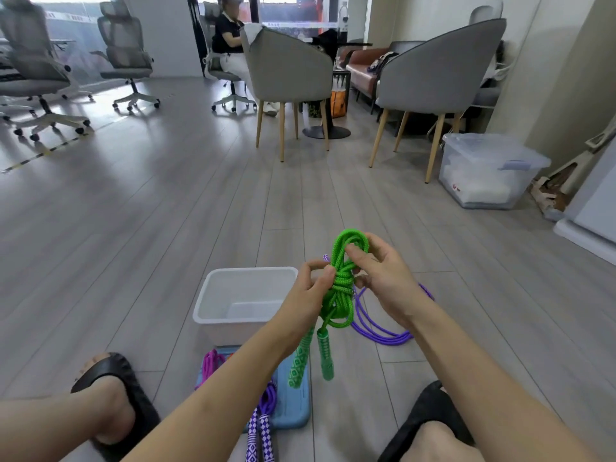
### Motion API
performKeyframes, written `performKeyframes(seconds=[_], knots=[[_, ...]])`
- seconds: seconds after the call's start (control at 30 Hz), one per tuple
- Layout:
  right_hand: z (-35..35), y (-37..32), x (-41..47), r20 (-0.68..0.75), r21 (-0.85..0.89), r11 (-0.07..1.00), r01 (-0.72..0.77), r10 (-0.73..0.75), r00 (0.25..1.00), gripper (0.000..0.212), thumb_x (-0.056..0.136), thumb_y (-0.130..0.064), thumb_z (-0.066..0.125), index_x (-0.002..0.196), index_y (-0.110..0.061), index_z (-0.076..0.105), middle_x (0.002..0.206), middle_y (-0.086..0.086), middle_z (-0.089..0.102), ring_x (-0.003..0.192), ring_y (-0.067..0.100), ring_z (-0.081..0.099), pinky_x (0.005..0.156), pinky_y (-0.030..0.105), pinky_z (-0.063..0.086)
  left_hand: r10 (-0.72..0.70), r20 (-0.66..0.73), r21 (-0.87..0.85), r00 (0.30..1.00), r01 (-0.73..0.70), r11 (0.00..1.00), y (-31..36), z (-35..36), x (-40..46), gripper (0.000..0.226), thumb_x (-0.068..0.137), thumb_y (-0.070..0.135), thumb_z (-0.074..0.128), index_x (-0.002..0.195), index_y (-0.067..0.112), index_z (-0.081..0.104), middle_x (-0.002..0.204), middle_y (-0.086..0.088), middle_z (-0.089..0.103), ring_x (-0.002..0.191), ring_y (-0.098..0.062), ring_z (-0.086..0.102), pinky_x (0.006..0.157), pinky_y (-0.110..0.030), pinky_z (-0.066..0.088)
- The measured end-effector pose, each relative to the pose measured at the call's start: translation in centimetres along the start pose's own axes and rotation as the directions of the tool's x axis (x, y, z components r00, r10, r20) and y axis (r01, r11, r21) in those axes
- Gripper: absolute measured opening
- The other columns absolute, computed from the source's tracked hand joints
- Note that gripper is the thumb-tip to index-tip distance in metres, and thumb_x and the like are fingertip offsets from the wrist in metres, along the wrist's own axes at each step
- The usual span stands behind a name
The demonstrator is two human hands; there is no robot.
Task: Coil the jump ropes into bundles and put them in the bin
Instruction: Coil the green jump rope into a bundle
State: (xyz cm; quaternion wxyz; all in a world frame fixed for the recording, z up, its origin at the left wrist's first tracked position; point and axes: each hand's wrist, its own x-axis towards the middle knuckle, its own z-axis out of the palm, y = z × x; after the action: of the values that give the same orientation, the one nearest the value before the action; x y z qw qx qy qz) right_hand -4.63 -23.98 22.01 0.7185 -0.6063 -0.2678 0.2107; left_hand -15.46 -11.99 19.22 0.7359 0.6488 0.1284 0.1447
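Some of this is hard to read: our own forearms cover the near rim of the white bin (213,288), so we only see its far wall, left side and part of the pale bottom. A blue mat (293,408) behind it is mostly buried under our left arm. The pink rope (210,361) peeks out as one small loop, and the purple-and-white handles (260,438) run off the bottom edge. The loose purple rope (380,331) on the floor disappears behind our right wrist, so we can't say where its ends are.

Both hands are on the green rope (340,288), held in the air above the floor just right of the bin. Our left hand (310,291) is curled, with thumb and fingers pinching the wrapped middle of the bundle from the left. Our right hand (380,278) is half closed, fingers hooked around the top loop and thumb pressed on the strands just below it. Exactly which strand each finger grips is lost in the tangle.

The bundle hangs roughly upright, long axis vertical: a rounded loop on top, tight wraps around the waist, a looser loop below. Its two green handles (313,358) dangle off the bottom pointing down, the left one patterned with white, the right one plainer and slightly lower.

Our sandalled feet (113,388) sit at either side on the grey wood floor (166,228).
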Motion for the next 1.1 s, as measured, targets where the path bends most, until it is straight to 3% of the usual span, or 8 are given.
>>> performKeyframes(seconds=[0.13,0.3,0.47,0.57,0.7,0.8,0.9,1.1], knots=[[1.3,4.0,-1.0,0.052,-0.254,0.964,-0.075,0.092,0.994,0.034,0.090,-0.036,0.076,0.120,-0.021,0.071,0.109,-0.001,0.076,0.096,0.012,0.071,0.073,0.023,0.056,-0.096,-0.160,-0.105,0.982,0.080,0.991,-2.0,-0.9,-0.8,0.033,0.105,0.037,0.050,0.122,0.009,0.045,0.095,-0.005,0.076,0.090,-0.021,0.075,0.077,-0.038,0.061],[3.0,6.4,-1.9,0.027,-0.191,0.975,-0.111,0.119,0.993,0.020,0.095,-0.018,0.072,0.116,-0.022,0.072,0.110,0.008,0.074,0.099,0.021,0.075,0.076,0.027,0.059,-0.105,-0.184,-0.073,0.977,0.093,0.993,-3.8,-2.6,-1.7,0.023,0.108,0.038,0.042,0.116,0.016,0.043,0.104,-0.012,0.073,0.096,-0.025,0.074,0.088,-0.047,0.060],[4.0,8.1,-2.4,-0.004,-0.185,0.977,-0.105,0.106,0.994,0.019,0.095,-0.015,0.071,0.113,-0.018,0.073,0.109,0.011,0.075,0.104,0.023,0.073,0.090,0.039,0.061,-0.056,-0.150,0.088,0.987,0.069,0.994,-5.2,-5.0,-2.6,0.020,0.108,0.031,0.048,0.114,0.012,0.048,0.111,-0.018,0.068,0.104,-0.031,0.070,0.093,-0.049,0.058],[4.2,9.2,-2.7,-0.020,-0.150,0.972,-0.180,0.179,0.984,0.013,0.095,-0.011,0.069,0.107,-0.014,0.075,0.102,0.011,0.078,0.097,0.021,0.074,0.087,0.037,0.060,-0.010,-0.142,0.307,0.990,0.053,0.950,-6.6,-7.0,-3.1,0.013,0.107,0.025,0.049,0.108,0.016,0.057,0.103,-0.008,0.067,0.098,-0.023,0.066,0.086,-0.036,0.053],[4.4,10.9,-3.3,0.009,-0.136,0.915,-0.380,0.385,0.923,0.008,0.096,-0.016,0.068,0.098,-0.017,0.076,0.087,0.002,0.078,0.075,0.012,0.074,0.064,0.025,0.057,0.118,-0.125,0.739,0.985,0.012,0.674,-10.4,-11.0,-3.7,0.017,0.104,0.026,0.052,0.117,0.019,0.061,0.107,0.000,0.063,0.097,-0.017,0.060,0.088,-0.040,0.052],[4.1,13.1,-3.1,-0.016,-0.159,0.859,-0.487,0.491,0.871,0.013,0.096,-0.023,0.067,0.097,-0.014,0.077,0.081,0.001,0.076,0.067,0.015,0.070,0.060,0.024,0.053,0.135,-0.111,0.911,0.985,0.046,0.411,-13.2,-13.0,-4.7,0.026,0.105,0.032,0.049,0.126,0.020,0.058,0.119,-0.001,0.059,0.107,-0.021,0.058,0.083,-0.038,0.050],[4.2,16.4,-3.0,-0.037,-0.249,0.799,-0.547,0.556,0.830,0.016,0.094,-0.023,0.069,0.098,-0.010,0.077,0.078,0.004,0.073,0.058,0.014,0.065,0.053,0.021,0.048,0.053,-0.095,0.976,0.994,0.082,0.203,-16.2,-14.6,-5.2,0.030,0.105,0.035,0.047,0.130,0.021,0.056,0.123,-0.001,0.058,0.116,-0.025,0.055,0.082,-0.040,0.048],[5.9,24.8,-3.4,-0.119,-0.334,0.684,-0.649,0.652,0.749,0.014,0.093,-0.018,0.073,0.100,-0.007,0.076,0.085,0.008,0.076,0.065,0.018,0.071,0.054,0.025,0.055,-0.122,-0.077,0.997,0.990,0.079,0.014,-21.2,-17.1,-4.7,0.038,0.098,0.041,0.055,0.132,0.024,0.058,0.128,-0.001,0.060,0.123,-0.028,0.053,0.088,-0.043,0.048]])
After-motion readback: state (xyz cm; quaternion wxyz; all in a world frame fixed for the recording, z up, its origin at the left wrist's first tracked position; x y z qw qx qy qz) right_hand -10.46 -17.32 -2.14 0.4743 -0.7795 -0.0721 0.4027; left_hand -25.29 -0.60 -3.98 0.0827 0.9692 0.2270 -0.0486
